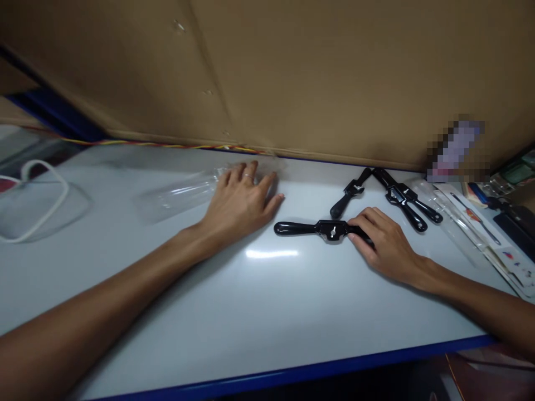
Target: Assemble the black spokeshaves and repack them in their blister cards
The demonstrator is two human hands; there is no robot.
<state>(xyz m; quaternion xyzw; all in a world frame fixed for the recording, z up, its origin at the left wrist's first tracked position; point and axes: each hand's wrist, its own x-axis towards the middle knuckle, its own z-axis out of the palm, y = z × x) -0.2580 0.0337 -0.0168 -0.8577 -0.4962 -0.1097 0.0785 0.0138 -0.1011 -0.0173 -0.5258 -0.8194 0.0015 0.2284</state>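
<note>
A black spokeshave (332, 230) lies across the white table, its left handle pointing toward my left hand. My right hand (382, 242) is closed around its right handle, thumb in front and fingers behind. With fingers spread, my left hand (242, 197) rests on a clear plastic bag (184, 195), partly covering it. Behind my right hand lie more black spokeshaves: one stands slightly apart (350, 193), and others (403, 195) cross each other farther right.
Cardboard (313, 83) walls off the back, with twisted yellow and red wires (167, 145) along its foot. A white cable (62, 195) loops at the left. Packaged items (480, 223) crowd the right side. The table's blue front edge (292, 372) runs nearest me.
</note>
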